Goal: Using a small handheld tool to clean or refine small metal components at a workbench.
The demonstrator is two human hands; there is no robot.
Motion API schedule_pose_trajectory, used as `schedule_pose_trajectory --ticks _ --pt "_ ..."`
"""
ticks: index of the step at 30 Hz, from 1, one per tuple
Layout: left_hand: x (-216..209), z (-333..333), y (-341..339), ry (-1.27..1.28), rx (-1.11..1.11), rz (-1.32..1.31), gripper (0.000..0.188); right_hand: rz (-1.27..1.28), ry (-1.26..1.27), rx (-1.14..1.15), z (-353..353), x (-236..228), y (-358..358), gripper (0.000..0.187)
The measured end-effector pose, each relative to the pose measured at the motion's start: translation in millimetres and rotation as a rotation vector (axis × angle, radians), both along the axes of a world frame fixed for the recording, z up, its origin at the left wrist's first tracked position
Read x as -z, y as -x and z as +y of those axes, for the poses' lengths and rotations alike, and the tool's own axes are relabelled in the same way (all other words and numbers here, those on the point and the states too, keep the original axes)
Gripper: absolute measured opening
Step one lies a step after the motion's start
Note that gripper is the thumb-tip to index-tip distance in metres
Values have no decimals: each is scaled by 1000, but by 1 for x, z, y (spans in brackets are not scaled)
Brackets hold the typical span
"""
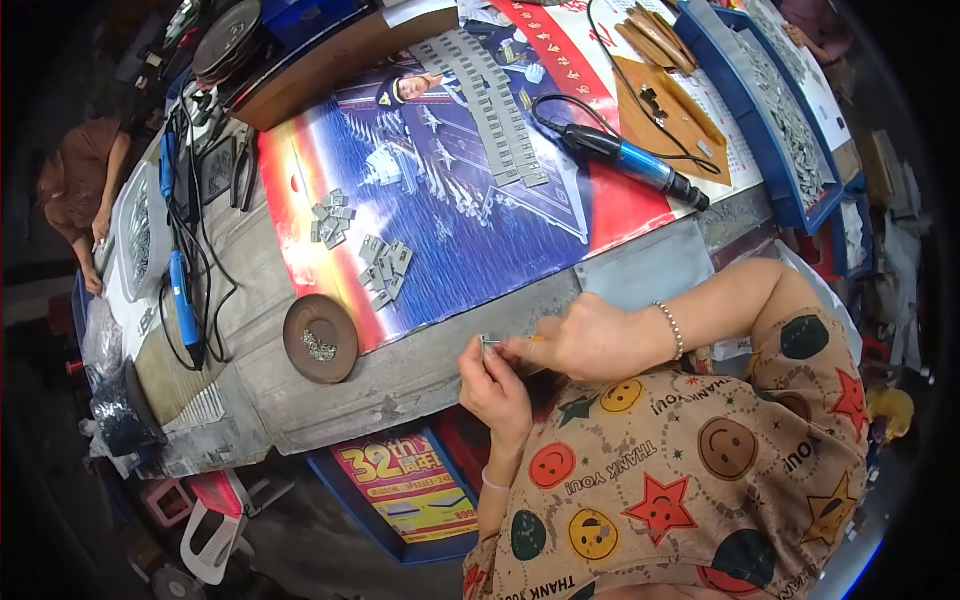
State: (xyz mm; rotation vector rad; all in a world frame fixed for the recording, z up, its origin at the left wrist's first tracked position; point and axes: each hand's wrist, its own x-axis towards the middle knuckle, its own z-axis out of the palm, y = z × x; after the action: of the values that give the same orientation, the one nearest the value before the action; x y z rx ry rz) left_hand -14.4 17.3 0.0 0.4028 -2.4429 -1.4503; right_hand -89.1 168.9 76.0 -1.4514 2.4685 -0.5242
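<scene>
My left hand pinches a small grey metal piece between thumb and fingertips, just in front of the bench's near edge. Closed round a thin tool with an orange handle, my right hand points the slim tip at that piece; fingers cover most of the tool, so its kind cannot be made out. Left of my hands, a round brown dish holds tiny silvery parts. Small grey blocks lie in two loose heaps on a printed poster.
Rows of grey pieces line the poster's far part. A blue corded power screwdriver lies at right, beside a blue bin of metal parts. Pliers and another blue corded tool lie left. Another person sits far left.
</scene>
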Motion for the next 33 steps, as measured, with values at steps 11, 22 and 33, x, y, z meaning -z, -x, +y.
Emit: schedule_pose_trajectory --ticks 11,22,33 --pt "-1 -3 0 14 22 11 15 -5 -112 8 -3 -7 -1 49" --pt "3 -5 1 -67 69 -15 17 -520 116 300 -3 20 6 32" --pt "-10 -7 -5 -483 28 -109 18 -1105 190 424 9 10 16 31"
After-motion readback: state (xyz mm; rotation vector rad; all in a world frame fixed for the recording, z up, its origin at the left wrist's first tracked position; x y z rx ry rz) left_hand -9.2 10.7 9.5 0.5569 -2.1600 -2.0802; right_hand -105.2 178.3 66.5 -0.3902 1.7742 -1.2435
